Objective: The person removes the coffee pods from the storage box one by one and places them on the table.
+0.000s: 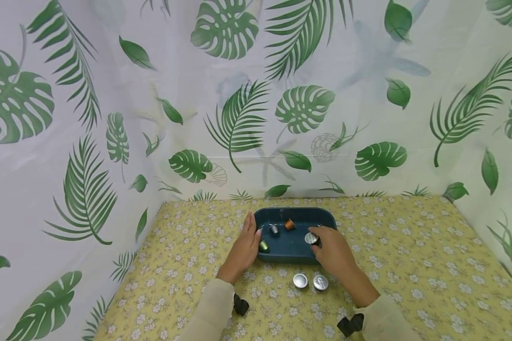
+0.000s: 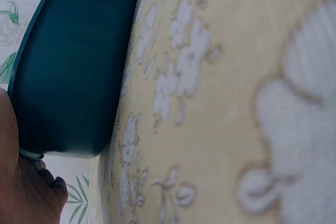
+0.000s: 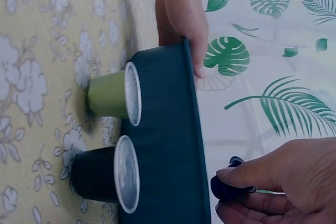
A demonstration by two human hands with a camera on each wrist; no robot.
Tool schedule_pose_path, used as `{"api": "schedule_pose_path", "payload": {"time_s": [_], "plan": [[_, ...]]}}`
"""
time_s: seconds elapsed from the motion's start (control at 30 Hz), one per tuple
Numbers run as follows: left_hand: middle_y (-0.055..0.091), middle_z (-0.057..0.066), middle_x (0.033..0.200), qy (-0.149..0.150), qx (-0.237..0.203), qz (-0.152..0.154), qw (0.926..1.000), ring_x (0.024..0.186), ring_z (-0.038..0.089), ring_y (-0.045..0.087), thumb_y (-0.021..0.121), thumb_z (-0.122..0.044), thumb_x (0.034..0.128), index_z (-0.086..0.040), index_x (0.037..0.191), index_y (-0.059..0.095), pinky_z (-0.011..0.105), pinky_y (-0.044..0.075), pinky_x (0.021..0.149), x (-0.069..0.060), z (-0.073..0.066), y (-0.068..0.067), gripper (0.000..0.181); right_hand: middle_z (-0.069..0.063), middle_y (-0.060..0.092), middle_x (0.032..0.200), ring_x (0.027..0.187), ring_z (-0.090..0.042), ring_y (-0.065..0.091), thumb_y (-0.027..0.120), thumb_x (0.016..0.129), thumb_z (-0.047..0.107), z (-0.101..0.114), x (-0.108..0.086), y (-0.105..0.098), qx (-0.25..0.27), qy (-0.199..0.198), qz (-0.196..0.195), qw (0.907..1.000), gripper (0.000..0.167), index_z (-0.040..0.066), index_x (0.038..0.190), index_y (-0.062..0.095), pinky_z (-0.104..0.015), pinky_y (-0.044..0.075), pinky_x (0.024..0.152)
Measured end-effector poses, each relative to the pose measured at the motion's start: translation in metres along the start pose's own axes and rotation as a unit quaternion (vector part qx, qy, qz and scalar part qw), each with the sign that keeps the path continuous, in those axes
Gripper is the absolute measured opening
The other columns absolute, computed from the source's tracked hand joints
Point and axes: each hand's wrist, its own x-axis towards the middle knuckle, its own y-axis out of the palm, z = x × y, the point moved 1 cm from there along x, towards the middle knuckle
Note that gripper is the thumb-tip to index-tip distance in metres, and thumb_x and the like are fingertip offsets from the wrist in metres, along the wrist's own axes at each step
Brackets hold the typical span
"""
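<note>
A dark teal tray (image 1: 298,246) stands on the flowered cloth, holding a grey capsule (image 1: 274,230), an orange capsule (image 1: 289,224) and a green capsule (image 1: 263,246). My left hand (image 1: 242,248) lies against the tray's left end, fingers fairly straight; the left wrist view shows it at the tray wall (image 2: 68,66). Over the tray's right part, my right hand (image 1: 334,251) pinches a dark capsule (image 1: 311,238) with a silver lid; the right wrist view shows this capsule (image 3: 230,186) between thumb and fingers.
Two capsules stand lid up on the cloth in front of the tray: a green one (image 3: 107,95) and a dark one (image 3: 97,174). Behind the tray rises a white wall covering (image 1: 247,180) with green leaves.
</note>
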Motion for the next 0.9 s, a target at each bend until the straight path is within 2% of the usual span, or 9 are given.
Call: {"api": "schedule_pose_path", "payload": {"time_s": [0.07,0.3,0.5,0.77,0.9], "plan": [[-0.017,-0.004,0.168,0.001,-0.002,-0.002,1.0,0.155,0.023,0.009,0.017,-0.052,0.1106,-0.017,0.163,-0.007,0.049,0.026,0.12,0.0,0.0,0.0,0.067,-0.025,0.066,0.124,0.106,-0.039,0.066,0.08,0.084,-0.004,0.001,-0.002,-0.002,0.008,-0.001,-0.006,0.9999,0.048,-0.004,0.13,0.066,-0.047,0.057,0.079],[-0.017,-0.005,0.168,0.003,-0.009,0.0,1.0,0.155,0.024,0.007,0.022,-0.043,0.1132,-0.018,0.162,-0.007,0.05,0.025,0.12,0.001,0.0,0.001,0.062,-0.025,0.067,0.123,0.1,-0.036,0.068,0.08,0.083,-0.005,0.003,-0.009,-0.007,0.02,-0.007,-0.022,0.9995,0.048,-0.004,0.129,0.067,-0.045,0.057,0.075],[-0.018,-0.007,0.167,0.001,-0.004,0.003,1.0,0.155,0.022,0.007,0.014,-0.056,0.1088,-0.02,0.162,-0.009,0.049,0.024,0.121,0.0,-0.001,0.0,0.068,-0.022,0.07,0.114,0.086,-0.026,0.067,0.081,0.08,-0.007,0.004,-0.016,-0.011,0.03,-0.019,-0.034,0.9988,0.046,-0.006,0.125,0.069,-0.037,0.053,0.066],[-0.018,-0.008,0.167,-0.008,-0.008,0.003,0.9999,0.155,0.021,0.007,0.025,-0.039,0.1138,-0.02,0.162,-0.008,0.049,0.024,0.121,0.001,0.0,0.001,0.061,-0.016,0.07,0.107,0.08,-0.021,0.063,0.082,0.081,-0.006,0.004,-0.025,-0.015,0.031,-0.01,-0.044,0.9985,0.045,-0.004,0.124,0.069,-0.035,0.052,0.064],[-0.018,-0.007,0.168,-0.006,-0.009,0.0,0.9999,0.155,0.022,0.007,0.023,-0.041,0.1134,-0.018,0.163,-0.006,0.049,0.024,0.121,0.001,0.0,0.0,0.062,-0.018,0.07,0.109,0.082,-0.023,0.066,0.082,0.08,-0.006,0.006,-0.03,-0.016,0.034,-0.006,-0.048,0.9983,0.046,-0.005,0.124,0.069,-0.036,0.054,0.066]]}}
